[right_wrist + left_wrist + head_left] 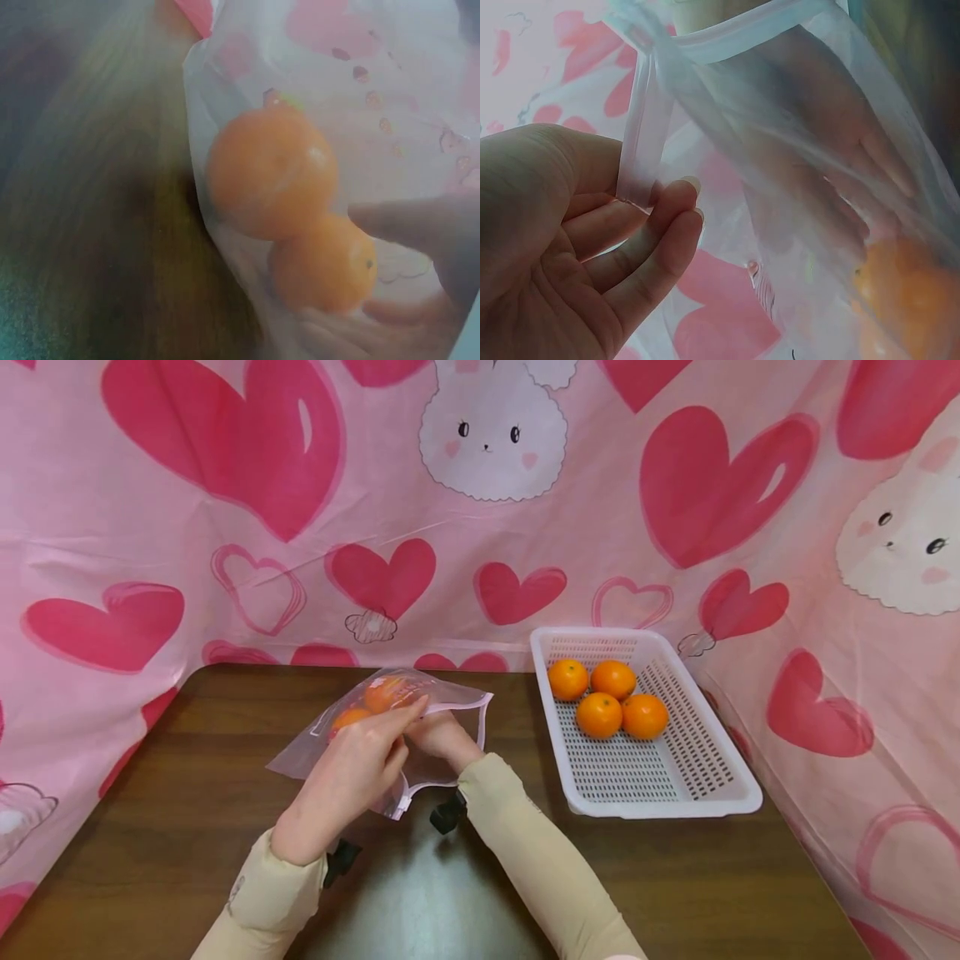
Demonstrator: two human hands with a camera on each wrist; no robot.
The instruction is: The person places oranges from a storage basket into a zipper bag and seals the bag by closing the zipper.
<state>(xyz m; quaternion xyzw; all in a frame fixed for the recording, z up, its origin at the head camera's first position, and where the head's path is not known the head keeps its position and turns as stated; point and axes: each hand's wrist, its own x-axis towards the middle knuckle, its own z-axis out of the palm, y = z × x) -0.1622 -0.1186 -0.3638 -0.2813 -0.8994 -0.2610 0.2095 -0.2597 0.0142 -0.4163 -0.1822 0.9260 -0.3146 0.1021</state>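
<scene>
Left fingers pinching zip bag, right fingers inside, beside oranges

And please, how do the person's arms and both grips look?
The left sleeve and right sleeve are pale beige; the left has a small grey marking. A black piece shows near each sleeve's end. The left grip and right grip wear no gloves.

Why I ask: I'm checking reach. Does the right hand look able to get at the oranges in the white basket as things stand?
Probably yes, but the right hand is inside the clear bag and must come out first; nothing covers the oranges in the basket.
</scene>
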